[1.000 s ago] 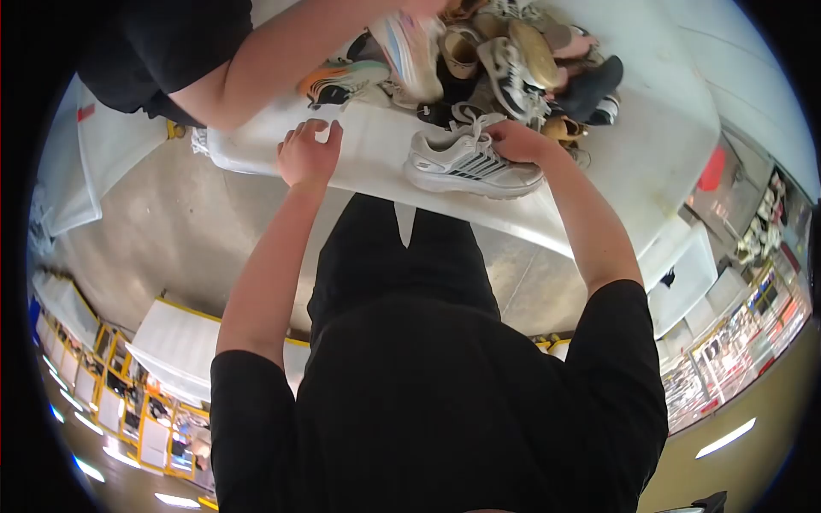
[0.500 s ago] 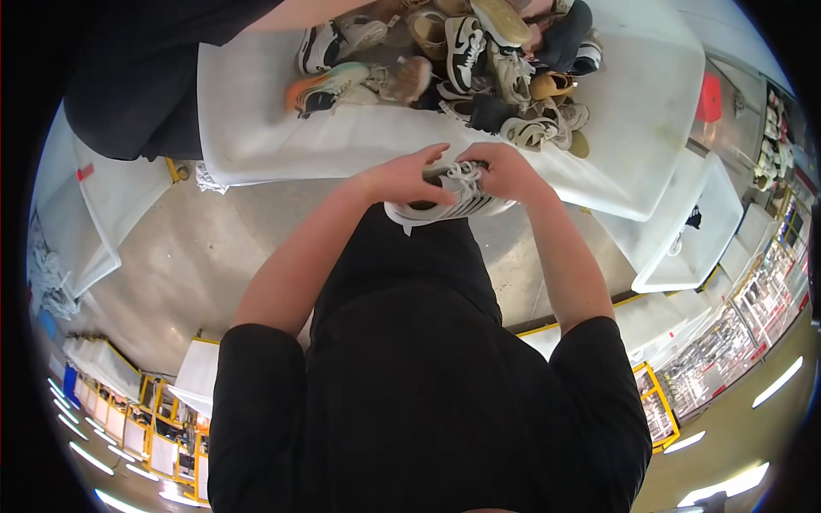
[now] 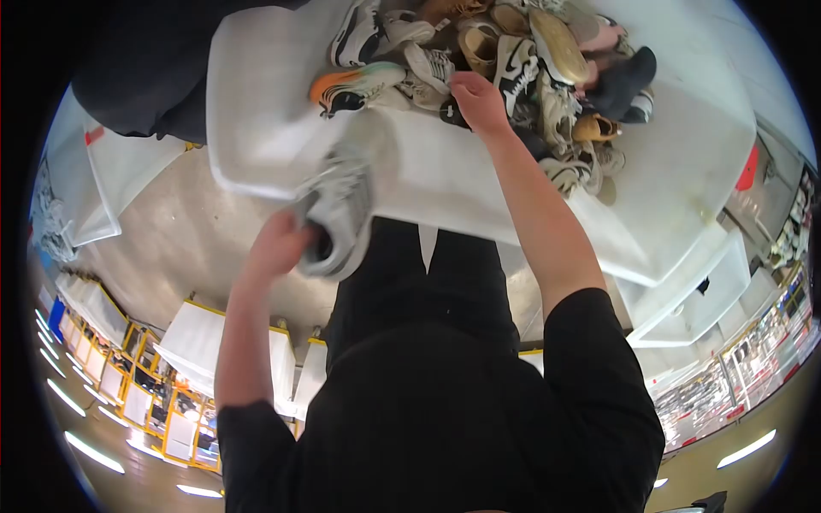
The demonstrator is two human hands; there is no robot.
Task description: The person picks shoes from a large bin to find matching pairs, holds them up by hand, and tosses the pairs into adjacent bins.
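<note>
My left hand (image 3: pixel 280 244) grips a grey-white sneaker (image 3: pixel 344 214) by its heel opening, at the near edge of the white table (image 3: pixel 445 167); the shoe is blurred, its toe pointing away from me. My right hand (image 3: pixel 477 101) is closed at the front of the shoe pile, beside a white sneaker (image 3: pixel 429 67) and a black-and-white sneaker (image 3: pixel 516 75). Whether its fingers hold anything is hidden. An orange and green sneaker (image 3: pixel 355 88) lies left of it.
Across the table, the pile includes a tan shoe (image 3: pixel 558 47) and a black shoe (image 3: pixel 627 84). A person in dark clothing (image 3: pixel 145 73) is at the upper left. White bins (image 3: pixel 697 295) stand at the right, more at the left.
The grey-white sneaker has passed from both hands to my left hand alone and moved left. My right hand has let go of it and reached forward to the pile.
</note>
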